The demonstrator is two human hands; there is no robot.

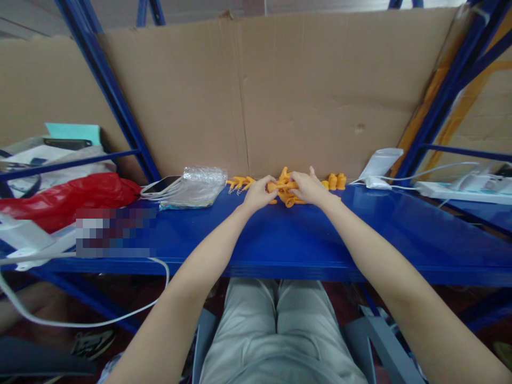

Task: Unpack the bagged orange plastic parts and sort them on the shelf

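An orange plastic piece (287, 198) with several branching arms is between my hands, near the back of the blue shelf (280, 240). My left hand (258, 194) pinches its left end with thumb and fingers. On the other side, my right hand (310, 188) has its fingers closed on the piece, while the thumb points up and away. Small dark spots show on the orange surface, too small to make out. Farther left lie orange branch-shaped parts (240, 182) with small metal chains. Short rounded orange parts (337, 181) stand to the right of my right hand.
A clear bubble-wrap packet (196, 186) lies left, beside white cables and a dark phone-like device (166, 184). Farther left is a red plastic bag (100, 194). A white adapter (378, 182) and a power strip (464, 191) sit right. Cardboard (304, 96) walls the back.
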